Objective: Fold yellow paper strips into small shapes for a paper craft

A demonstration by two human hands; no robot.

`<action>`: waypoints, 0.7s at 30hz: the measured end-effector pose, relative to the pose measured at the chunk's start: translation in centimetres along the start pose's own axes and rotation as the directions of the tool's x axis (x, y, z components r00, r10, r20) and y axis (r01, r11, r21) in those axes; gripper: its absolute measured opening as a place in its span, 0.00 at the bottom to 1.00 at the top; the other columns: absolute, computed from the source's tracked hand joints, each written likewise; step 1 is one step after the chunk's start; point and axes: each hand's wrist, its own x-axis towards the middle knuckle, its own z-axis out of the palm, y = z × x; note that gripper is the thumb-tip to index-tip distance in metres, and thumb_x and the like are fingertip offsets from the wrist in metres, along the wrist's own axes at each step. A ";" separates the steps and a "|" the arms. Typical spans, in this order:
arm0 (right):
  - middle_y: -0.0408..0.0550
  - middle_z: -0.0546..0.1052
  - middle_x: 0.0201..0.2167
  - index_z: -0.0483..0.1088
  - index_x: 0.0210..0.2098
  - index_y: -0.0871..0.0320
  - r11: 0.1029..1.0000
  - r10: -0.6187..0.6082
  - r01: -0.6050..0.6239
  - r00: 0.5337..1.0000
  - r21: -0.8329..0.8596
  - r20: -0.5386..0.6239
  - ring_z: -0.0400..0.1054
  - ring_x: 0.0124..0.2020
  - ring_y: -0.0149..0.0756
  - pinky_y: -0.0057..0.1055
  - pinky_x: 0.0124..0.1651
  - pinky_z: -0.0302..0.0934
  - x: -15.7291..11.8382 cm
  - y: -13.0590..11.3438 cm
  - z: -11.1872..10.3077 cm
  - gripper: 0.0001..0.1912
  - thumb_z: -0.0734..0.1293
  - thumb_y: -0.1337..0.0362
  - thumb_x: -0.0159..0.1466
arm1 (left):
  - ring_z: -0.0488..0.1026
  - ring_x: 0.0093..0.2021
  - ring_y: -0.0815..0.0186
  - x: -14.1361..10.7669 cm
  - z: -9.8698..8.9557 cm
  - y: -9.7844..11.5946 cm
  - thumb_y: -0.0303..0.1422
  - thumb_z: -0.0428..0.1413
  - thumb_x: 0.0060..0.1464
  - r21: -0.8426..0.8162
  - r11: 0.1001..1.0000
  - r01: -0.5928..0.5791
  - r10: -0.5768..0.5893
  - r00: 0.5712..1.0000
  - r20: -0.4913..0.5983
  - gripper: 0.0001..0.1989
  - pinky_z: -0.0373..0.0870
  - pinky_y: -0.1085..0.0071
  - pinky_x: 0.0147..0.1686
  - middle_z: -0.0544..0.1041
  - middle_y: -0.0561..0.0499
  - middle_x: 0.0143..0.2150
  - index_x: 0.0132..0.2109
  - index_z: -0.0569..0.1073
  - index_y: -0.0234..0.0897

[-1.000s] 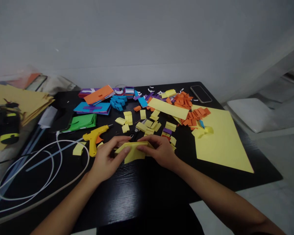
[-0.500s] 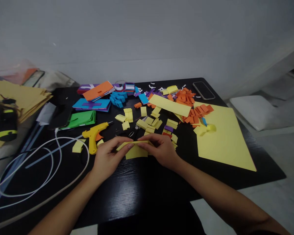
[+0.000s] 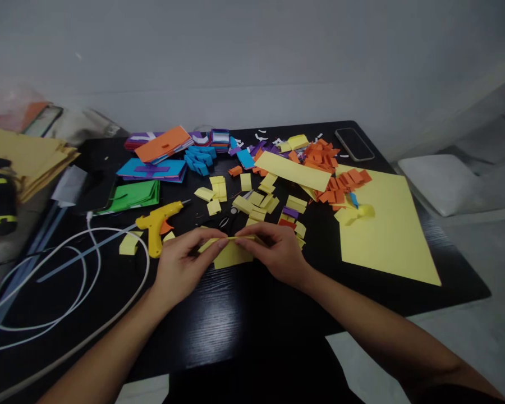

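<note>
A black tabletop [image 3: 278,314] with a fine wood grain, shiny where light falls on its near part, stands against a plain grey wall [image 3: 252,62]. Over the front-middle of this surface, the left hand [image 3: 183,264] and the right hand [image 3: 280,252] both grip a folded piece of yellow paper [image 3: 233,258], thumbs and fingertips pinched along its upper edge, with a flap sloping toward the person. Small yellow folded papers [image 3: 256,205] lie scattered just beyond, near partly hidden scissors [image 3: 224,222]. A yellow glue gun [image 3: 155,233] rests left of the left hand, beside a looping white cable [image 3: 84,286]. Farther back are a green paper stack [image 3: 137,193], blue folded pieces [image 3: 200,160] and a heap of orange folded pieces [image 3: 320,157]. A large yellow sheet [image 3: 387,247] covers much of the right side, below a smartphone [image 3: 354,144] in the far corner. Past the right edge, a white bundle [image 3: 435,185] sits above pale flooring [image 3: 467,331]; leftward, tan-yellow sheets [image 3: 25,163] are piled.
</note>
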 end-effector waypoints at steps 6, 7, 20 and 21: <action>0.44 0.84 0.33 0.81 0.37 0.55 1.000 -0.016 0.016 1.000 -0.014 0.002 0.76 0.34 0.33 0.29 0.38 0.69 -0.1 -0.1 0.0 0.04 0.74 0.62 0.62 | 0.72 0.24 0.71 -0.1 0.0 0.1 0.37 0.62 0.60 0.005 1.000 0.002 -0.002 1.000 0.009 0.06 0.65 0.75 0.25 0.82 0.55 0.31 0.39 0.81 0.40; 0.44 0.83 0.33 0.81 0.37 0.55 1.000 -0.015 0.015 1.000 -0.011 0.003 0.76 0.34 0.33 0.29 0.38 0.69 -0.1 0.0 0.0 0.05 0.74 0.62 0.62 | 0.70 0.24 0.72 -0.2 0.0 0.1 0.37 0.62 0.60 0.000 1.000 0.006 -0.006 1.000 0.014 0.06 0.64 0.75 0.24 0.81 0.55 0.31 0.40 0.81 0.40; 0.45 0.83 0.32 0.81 0.36 0.56 0.999 0.035 -0.035 0.999 0.017 -0.010 0.76 0.34 0.34 0.30 0.37 0.69 -0.2 0.1 0.5 0.06 0.75 0.60 0.61 | 0.76 0.34 0.68 -0.1 0.7 -0.7 0.36 0.61 0.61 -0.114 0.993 0.034 -0.025 0.997 0.079 0.06 0.69 0.75 0.32 0.81 0.53 0.35 0.40 0.79 0.39; 0.45 0.83 0.32 0.81 0.36 0.55 0.999 0.039 -0.038 0.999 0.027 -0.012 0.76 0.34 0.34 0.30 0.38 0.69 -0.2 0.1 0.6 0.06 0.75 0.60 0.61 | 0.77 0.34 0.68 0.0 0.6 -0.7 0.36 0.61 0.61 -0.107 0.994 0.013 -0.005 0.997 0.080 0.06 0.69 0.75 0.32 0.82 0.53 0.36 0.41 0.80 0.39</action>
